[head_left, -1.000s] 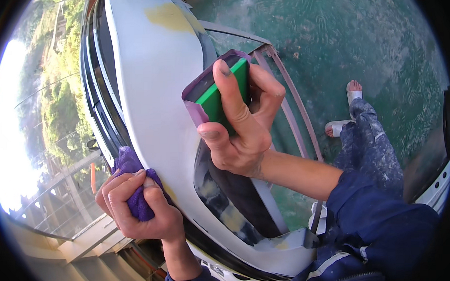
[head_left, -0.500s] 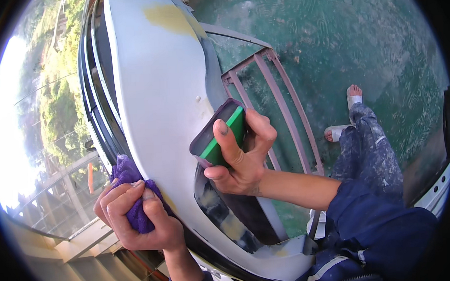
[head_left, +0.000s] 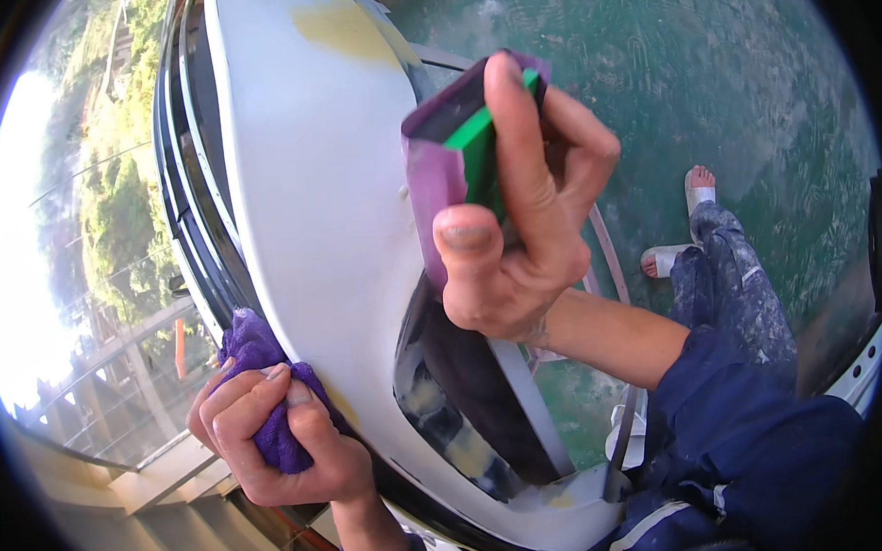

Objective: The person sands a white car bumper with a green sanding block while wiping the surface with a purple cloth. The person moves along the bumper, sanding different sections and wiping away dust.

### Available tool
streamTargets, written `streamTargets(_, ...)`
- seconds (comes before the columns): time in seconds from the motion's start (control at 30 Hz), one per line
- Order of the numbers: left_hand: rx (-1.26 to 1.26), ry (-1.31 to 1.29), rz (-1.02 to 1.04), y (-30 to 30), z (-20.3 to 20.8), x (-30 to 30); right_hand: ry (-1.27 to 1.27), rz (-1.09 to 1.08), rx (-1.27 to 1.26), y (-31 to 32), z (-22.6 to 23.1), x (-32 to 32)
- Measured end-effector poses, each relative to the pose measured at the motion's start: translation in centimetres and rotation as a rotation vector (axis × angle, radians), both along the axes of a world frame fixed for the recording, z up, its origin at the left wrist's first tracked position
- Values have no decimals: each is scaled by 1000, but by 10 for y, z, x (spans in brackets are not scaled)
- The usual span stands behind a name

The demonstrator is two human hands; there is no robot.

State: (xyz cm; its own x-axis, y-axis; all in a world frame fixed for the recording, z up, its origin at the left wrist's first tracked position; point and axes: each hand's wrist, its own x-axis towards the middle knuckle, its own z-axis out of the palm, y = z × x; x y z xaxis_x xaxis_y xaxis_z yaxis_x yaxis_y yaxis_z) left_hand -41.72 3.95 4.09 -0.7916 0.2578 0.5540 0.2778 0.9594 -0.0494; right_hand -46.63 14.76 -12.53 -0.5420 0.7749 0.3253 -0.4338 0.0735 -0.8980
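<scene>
My right hand (head_left: 526, 214) grips a green sanding block (head_left: 473, 129) with purple sandpaper (head_left: 432, 183) wrapped round it. Thumb and fingers clamp its sides, and the block is raised above the car body panel (head_left: 311, 183), tilted so that part of the purple face shows. A bunched purple cloth (head_left: 249, 340) is squeezed in my left hand (head_left: 272, 432), at the panel's left edge beside the window trim. The panel is whitish grey, with a yellowish filler patch (head_left: 345, 31) at its far end and a dark, patchy recess (head_left: 426, 393) nearer to me.
Behind my right hand, a pinkish metal frame (head_left: 610, 250) shows in part. Legs in dusty dark trousers (head_left: 743, 294) and white slippers (head_left: 666, 258) stand on the green floor (head_left: 776, 118) at right. Beige steps (head_left: 148, 509) lie at lower left.
My right hand has lifted the sanding block up off the panel, away from me and slightly right, tilting it. My left hand and the cloth have hardly moved.
</scene>
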Motion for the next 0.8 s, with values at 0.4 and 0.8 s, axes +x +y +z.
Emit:
streamTargets(0.4,18,5,17,0,-1,0,-15,4,22,-6,0,6)
streamTargets(0.8,55,-5,11,2,-4,1,-3,30,6,-25,-4,26)
